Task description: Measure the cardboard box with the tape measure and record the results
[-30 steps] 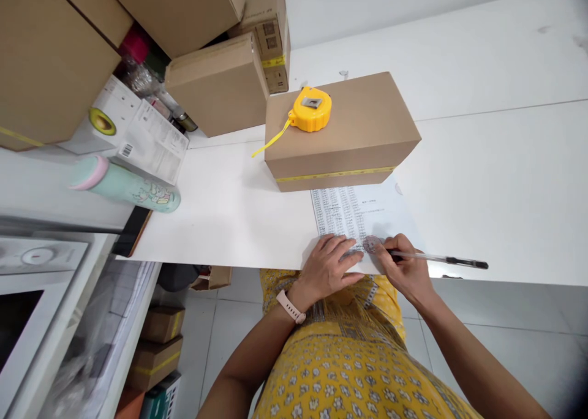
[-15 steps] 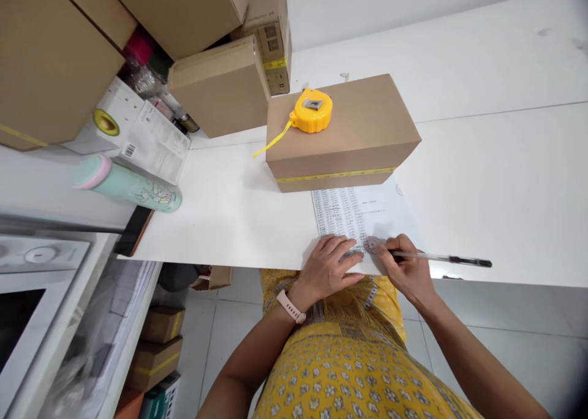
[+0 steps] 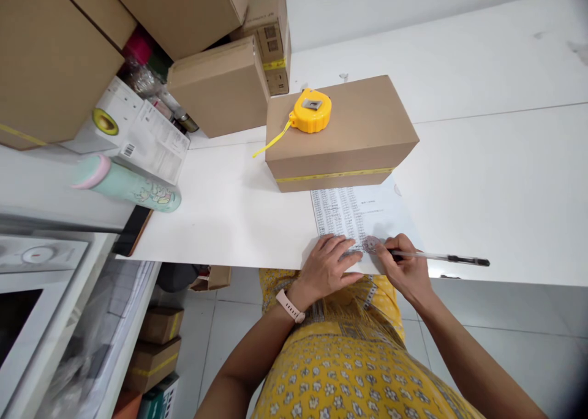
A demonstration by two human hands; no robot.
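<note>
White table (image 3: 496, 180): stretching right of the cardboard box (image 3: 362, 116), elbow room there; front edge on its near side.
Printed sheet (image 3: 386, 207): box's near side, far end hidden under or behind it; liable to crease at the table edge under a forearm.
Left hand (image 3: 328, 263): nearer than the box, flat on the sheet, fingers loosely spread, gripping nothing.
Right hand (image 3: 407, 267): likewise nearer, fingers pinching the pen (image 3: 452, 258).
Yellow tape measure (image 3: 312, 113): atop the box; apt to slide after a bump.
Pen: tip hidden; stray mark possible from any sheet slip.
</note>
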